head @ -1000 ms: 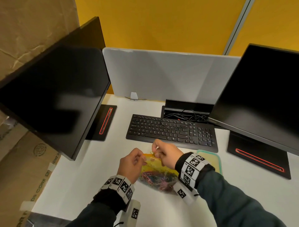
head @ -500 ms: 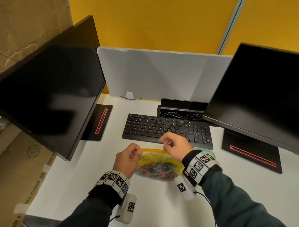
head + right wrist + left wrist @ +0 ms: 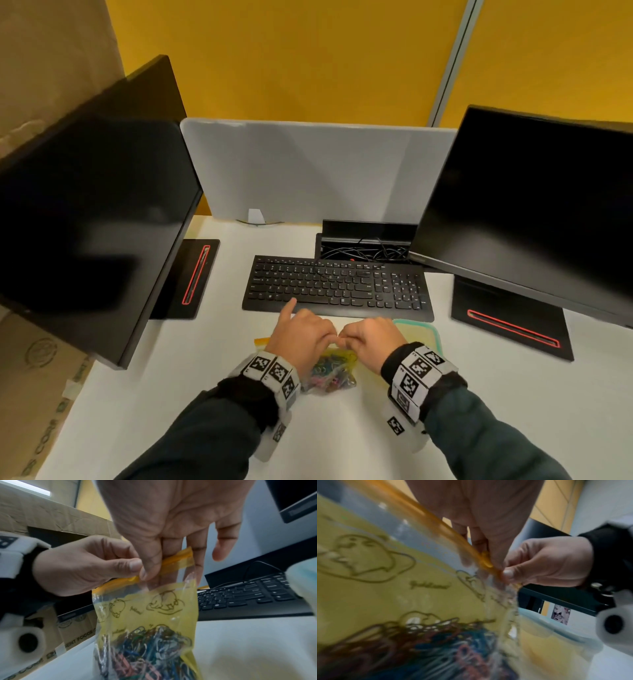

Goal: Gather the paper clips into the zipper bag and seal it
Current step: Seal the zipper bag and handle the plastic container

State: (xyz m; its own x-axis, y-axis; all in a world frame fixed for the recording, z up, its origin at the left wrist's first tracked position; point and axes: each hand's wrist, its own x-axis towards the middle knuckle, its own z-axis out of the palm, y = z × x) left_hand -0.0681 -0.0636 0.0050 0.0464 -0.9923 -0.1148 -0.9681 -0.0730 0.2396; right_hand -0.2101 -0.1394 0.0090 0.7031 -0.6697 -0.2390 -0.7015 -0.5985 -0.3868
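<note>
From the head view our left hand and right hand cover most of the zipper bag, so we cannot see its orange strip there. The paper clips are a blurred tangle; we cannot count them. The left wrist view is smeared, and whether the strip is pressed closed along its length we cannot tell. The green-rimmed lid lies partly behind our right wrist. Both monitors run past the frame edges.
</note>
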